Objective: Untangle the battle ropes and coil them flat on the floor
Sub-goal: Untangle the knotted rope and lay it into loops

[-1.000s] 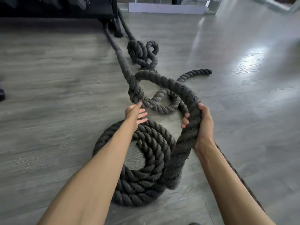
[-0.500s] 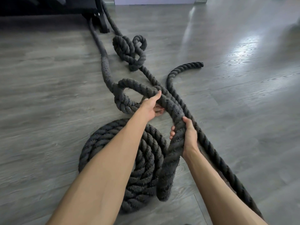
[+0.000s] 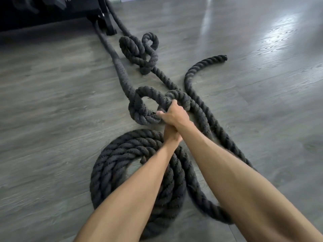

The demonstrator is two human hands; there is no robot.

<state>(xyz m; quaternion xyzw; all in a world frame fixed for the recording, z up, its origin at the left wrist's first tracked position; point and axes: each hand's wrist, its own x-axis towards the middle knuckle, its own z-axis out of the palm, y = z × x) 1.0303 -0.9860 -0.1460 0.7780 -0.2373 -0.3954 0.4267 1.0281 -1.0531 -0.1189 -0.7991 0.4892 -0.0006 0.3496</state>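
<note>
Seen from above, a grey wood-grain floor (image 3: 52, 102) fills the view. At eleven o'clock the foot of a black equipment frame (image 3: 106, 21) stands on it, and two runs of thick black battle rope (image 3: 121, 67) lead out from there toward the centre.

At seven o'clock part of the rope lies on the floor in a flat coil (image 3: 111, 163) of several turns, and both bare forearms cross above it. Just beyond the coil, at the centre, sits a knotted loop (image 3: 139, 105). The left hand (image 3: 170, 137) is at the near side of this loop, its fingers hidden under the right wrist, so it cannot be told whether it grips anything. The right hand (image 3: 172, 114) lies over it, fingers curled round the rope at the knotted loop.

At twelve o'clock, farther off, lies a second tangle (image 3: 138, 48) of loops. From the knot, strands run toward five o'clock beneath the right forearm. At one o'clock a free rope end (image 3: 222, 58) curves away, apart from the tangle.
</note>
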